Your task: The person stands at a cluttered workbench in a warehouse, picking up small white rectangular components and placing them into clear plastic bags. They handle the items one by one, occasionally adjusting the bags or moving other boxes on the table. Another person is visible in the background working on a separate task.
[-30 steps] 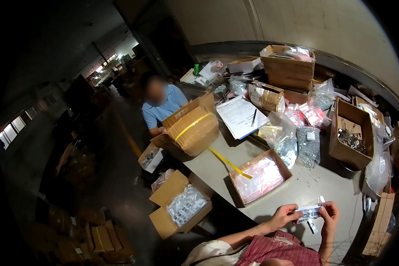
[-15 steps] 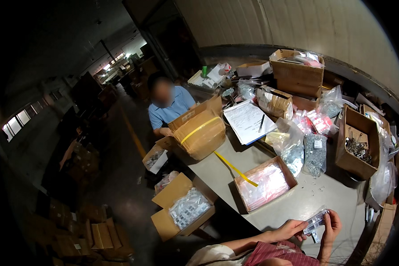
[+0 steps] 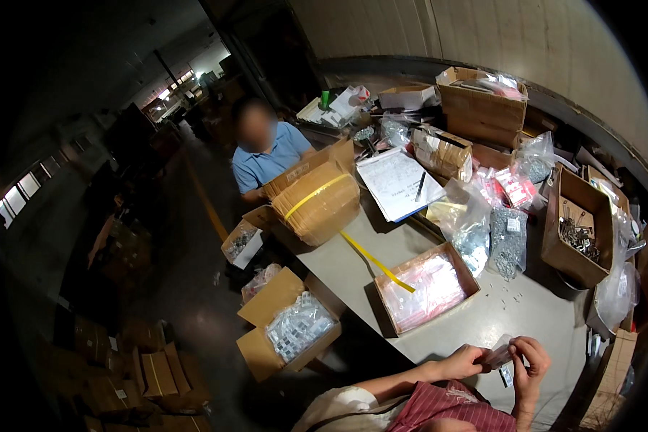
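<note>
Near the table's front edge, my left hand (image 3: 466, 361) pinches one side of a small clear plastic bag (image 3: 497, 353). My right hand (image 3: 531, 366) has its thumb and fingertips closed on the bag's other side. What lies inside the bag is hard to make out. Just below the bag, between my hands, shows a small grey-and-white piece (image 3: 506, 375); whether it is held or rests on the table I cannot tell. Beyond my hands stands a shallow cardboard box (image 3: 474, 279) of flat, pink-edged plastic bags (image 3: 423, 291).
Small metal bits (image 3: 509, 297) lie near a bag of hardware (image 3: 507, 241). A deep carton (image 3: 554, 248) of metal parts stands right; a clipboard (image 3: 398, 183) lies farther back. Across the table, a person in blue (image 3: 266, 162) is behind a taped carton (image 3: 320, 209). An open carton (image 3: 255, 353) stands left.
The small bag is now tilted, seen more edge-on, and my hands have shifted slightly around it. The whole view has moved a little. The person in blue stays behind the taped carton.
</note>
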Tool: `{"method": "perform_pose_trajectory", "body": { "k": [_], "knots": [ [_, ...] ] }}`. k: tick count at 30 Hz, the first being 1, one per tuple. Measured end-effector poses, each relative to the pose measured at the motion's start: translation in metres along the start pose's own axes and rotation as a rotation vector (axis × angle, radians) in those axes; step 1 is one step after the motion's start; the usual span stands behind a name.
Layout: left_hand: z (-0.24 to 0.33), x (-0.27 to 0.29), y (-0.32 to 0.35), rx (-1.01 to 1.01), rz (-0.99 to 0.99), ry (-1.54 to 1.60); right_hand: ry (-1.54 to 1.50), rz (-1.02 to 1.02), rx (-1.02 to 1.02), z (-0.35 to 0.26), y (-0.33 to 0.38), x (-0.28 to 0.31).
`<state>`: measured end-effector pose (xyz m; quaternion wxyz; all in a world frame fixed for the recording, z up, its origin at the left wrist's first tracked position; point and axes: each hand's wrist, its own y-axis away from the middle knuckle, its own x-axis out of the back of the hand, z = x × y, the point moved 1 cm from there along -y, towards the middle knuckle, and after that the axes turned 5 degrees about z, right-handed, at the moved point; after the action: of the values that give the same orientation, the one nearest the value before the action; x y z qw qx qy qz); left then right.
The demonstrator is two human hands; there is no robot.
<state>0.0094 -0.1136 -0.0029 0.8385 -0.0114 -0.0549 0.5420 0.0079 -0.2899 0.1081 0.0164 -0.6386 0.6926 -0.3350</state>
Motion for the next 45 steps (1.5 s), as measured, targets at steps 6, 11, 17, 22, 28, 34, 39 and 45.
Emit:
{"method": "perform_pose_trajectory", "body": {
  "k": [6,11,17,22,28,34,39,45],
  "knots": [
    [-0.016,0.001,0.015,0.116,-0.081,0.037,-0.051,-0.109,-0.069,-0.001,0.006,-0.012],
    [-0.017,0.002,0.023,0.135,-0.111,-0.017,-0.047,-0.116,-0.091,0.003,0.010,-0.010],
    [-0.003,-0.007,0.020,-0.007,-0.046,-0.014,-0.021,-0.052,-0.027,0.002,0.011,-0.006],
    [-0.009,-0.006,0.032,0.039,-0.021,-0.071,-0.059,-0.150,-0.040,0.004,0.007,-0.002],
    [-0.021,0.006,0.045,0.098,0.035,-0.106,-0.075,-0.340,-0.031,-0.002,0.009,-0.007],
    [-0.005,0.015,0.035,-0.103,0.282,-0.121,0.066,-0.342,0.168,0.027,0.030,-0.032],
    [-0.014,0.019,0.033,-0.010,0.336,-0.159,0.088,-0.347,0.159,0.039,0.033,-0.039],
    [-0.018,0.020,0.028,0.009,0.374,-0.064,0.069,-0.295,0.075,0.050,0.038,-0.044]
  ]
}}
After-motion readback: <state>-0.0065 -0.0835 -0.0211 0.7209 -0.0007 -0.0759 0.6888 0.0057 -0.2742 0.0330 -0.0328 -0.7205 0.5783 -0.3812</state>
